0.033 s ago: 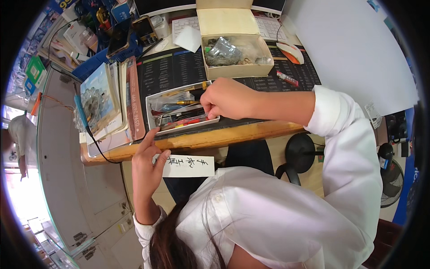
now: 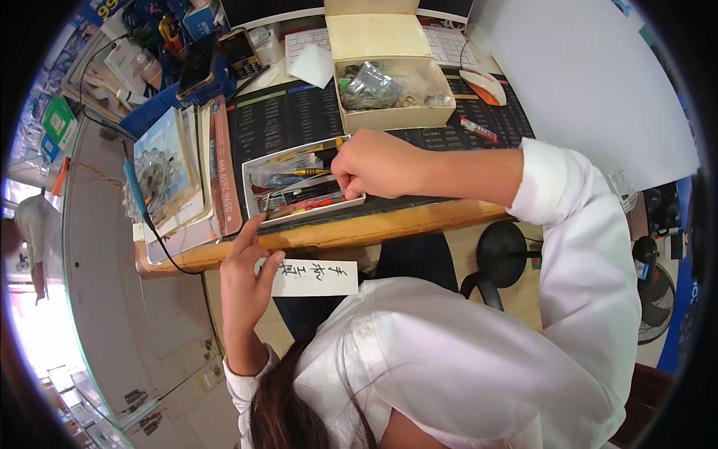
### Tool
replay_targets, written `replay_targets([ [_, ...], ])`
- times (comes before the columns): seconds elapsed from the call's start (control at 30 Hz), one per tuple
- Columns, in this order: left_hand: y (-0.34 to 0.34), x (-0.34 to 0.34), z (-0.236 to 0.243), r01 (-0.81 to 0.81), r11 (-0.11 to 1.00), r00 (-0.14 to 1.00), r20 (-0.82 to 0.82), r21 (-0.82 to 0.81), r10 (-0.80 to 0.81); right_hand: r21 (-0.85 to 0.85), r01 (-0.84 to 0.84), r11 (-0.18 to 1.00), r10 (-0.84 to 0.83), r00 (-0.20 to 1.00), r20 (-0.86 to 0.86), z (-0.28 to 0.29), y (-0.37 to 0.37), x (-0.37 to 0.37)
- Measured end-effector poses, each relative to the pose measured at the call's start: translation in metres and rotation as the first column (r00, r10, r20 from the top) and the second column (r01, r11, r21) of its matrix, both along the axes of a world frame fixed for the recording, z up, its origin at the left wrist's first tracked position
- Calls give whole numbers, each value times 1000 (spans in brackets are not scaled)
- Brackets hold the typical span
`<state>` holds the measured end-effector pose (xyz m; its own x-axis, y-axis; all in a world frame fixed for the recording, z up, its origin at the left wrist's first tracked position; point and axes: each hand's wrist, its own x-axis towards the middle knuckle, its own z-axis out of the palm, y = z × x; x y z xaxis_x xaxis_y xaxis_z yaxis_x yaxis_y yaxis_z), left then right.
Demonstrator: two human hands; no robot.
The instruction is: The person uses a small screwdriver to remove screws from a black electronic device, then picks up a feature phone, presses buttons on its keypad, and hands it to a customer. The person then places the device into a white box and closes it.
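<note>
My left hand [image 2: 247,280] holds a white card [image 2: 318,278] with dark handwriting in front of the desk edge. Its thumb lies against the card, and its index finger reaches up to the near left corner of a shallow white box [image 2: 278,219]. Inside the box lie slim hand tools, among them a screwdriver with a gold handle [image 2: 310,172], a red-handled tool [image 2: 320,203] and dark thin tools. Over the right end of the box, my right hand [image 2: 380,163] is closed with curled fingers pointing down. Whatever those fingers grip is hidden beneath the hand.
Behind stands an open cream box [image 2: 400,120] with plastic bags inside. A mouse [image 2: 485,88] and a small red-white packet [image 2: 479,130] lie right. At left are stacked books [image 2: 168,150], a blue soldering iron [image 2: 134,179] with its cord, and a blue organiser [image 2: 149,116].
</note>
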<state>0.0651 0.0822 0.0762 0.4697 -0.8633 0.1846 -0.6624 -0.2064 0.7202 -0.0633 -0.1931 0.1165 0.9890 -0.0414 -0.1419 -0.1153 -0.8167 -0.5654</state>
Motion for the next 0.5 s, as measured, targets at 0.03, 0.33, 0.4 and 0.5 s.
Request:
replay_targets([
  [0.03, 0, -1, 0, 0, 1000, 1000, 9, 2, 0, -5, -2, 1000, 2, 1000, -11, -1, 0, 3],
  [0.33, -1, 1, 4, 18, 998, 998, -55, 60, -14, -140, -22, 990, 26, 999, 24, -18, 7, 3],
  [0.4, 1, 3, 4, 23, 999, 997, -71, 40, -20, -108, -46, 993, 49, 999, 24, -17, 6, 2],
  [0.5, 0, 9, 0, 55, 998, 998, -20, -15, -56, -154, -90, 984, 96, 995, 34, -17, 7, 2],
])
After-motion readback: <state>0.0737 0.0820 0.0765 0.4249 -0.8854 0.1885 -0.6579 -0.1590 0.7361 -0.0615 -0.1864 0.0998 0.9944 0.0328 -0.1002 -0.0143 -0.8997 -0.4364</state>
